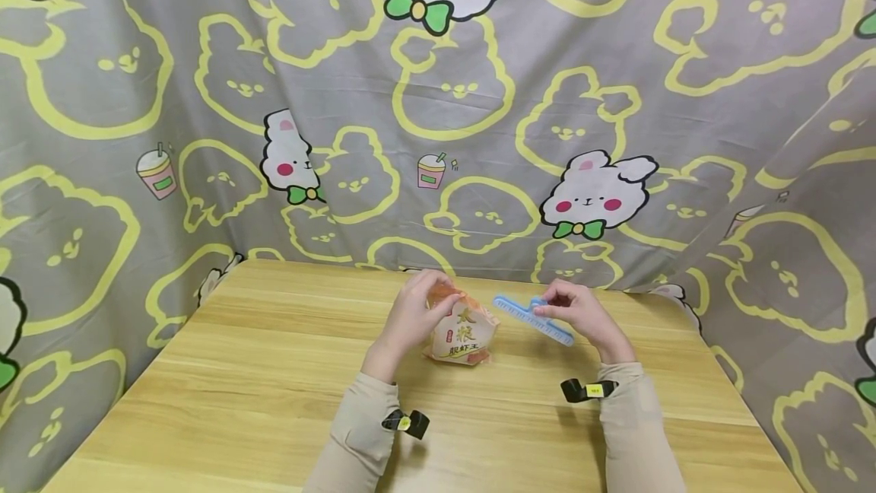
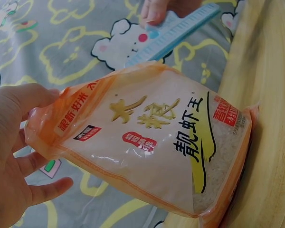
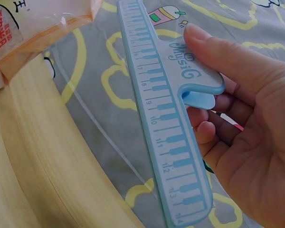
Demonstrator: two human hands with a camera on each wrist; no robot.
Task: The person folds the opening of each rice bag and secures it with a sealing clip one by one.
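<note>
A small bag of rice [image 1: 460, 337], orange and white with a clear window at its lower end, stands on the table. At its top edge my left hand [image 1: 419, 312] pinches the orange plastic between thumb and fingers, as the left wrist view shows with the bag [image 2: 147, 133] close up. To its right, off the table, is a long blue clip [image 1: 534, 319] with a piano-key and ruler print. My right hand [image 1: 580, 313] holds this clip [image 3: 166, 109] by its handle tabs, thumb on one side and fingers on the other. The clip is apart from the bag.
The wooden table [image 1: 239, 386] extends under both hands. Behind it and at both sides hangs a grey curtain [image 1: 328, 82] with yellow outlines and white cartoon animals. Black straps [image 1: 590, 390] with small devices sit on both wrists.
</note>
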